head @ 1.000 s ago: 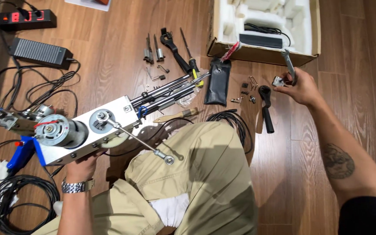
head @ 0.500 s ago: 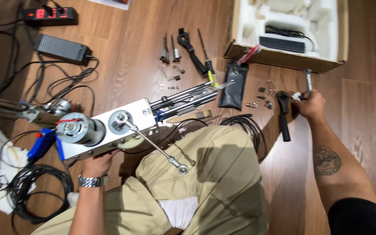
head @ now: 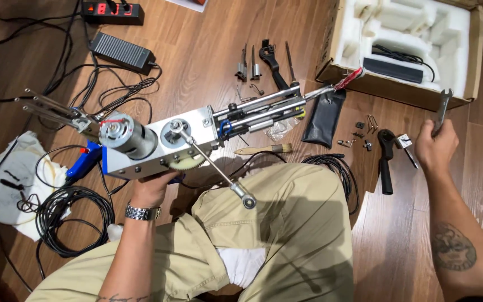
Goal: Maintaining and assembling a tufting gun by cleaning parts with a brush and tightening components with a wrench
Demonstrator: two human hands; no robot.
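The right hand (head: 435, 148) is closed around a grey open-ended wrench (head: 443, 109), now lifted off the floor (head: 208, 56) beside the cardboard box (head: 398, 92); a second ago it was low among the small parts. The left hand (head: 153, 189) grips the underside of the metal motor assembly (head: 157, 142), held above the lap as before. A black-handled tool (head: 386, 162) lies just left of the right hand.

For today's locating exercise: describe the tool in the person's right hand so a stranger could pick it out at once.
Start at the foam-lined cardboard box at the top right. Just below its right corner, the right hand grips a flat silver open-ended spanner, its forked jaw pointing up towards the box. Unlike the black-handled tool lying on the floor nearby, it is bare metal and lifted.
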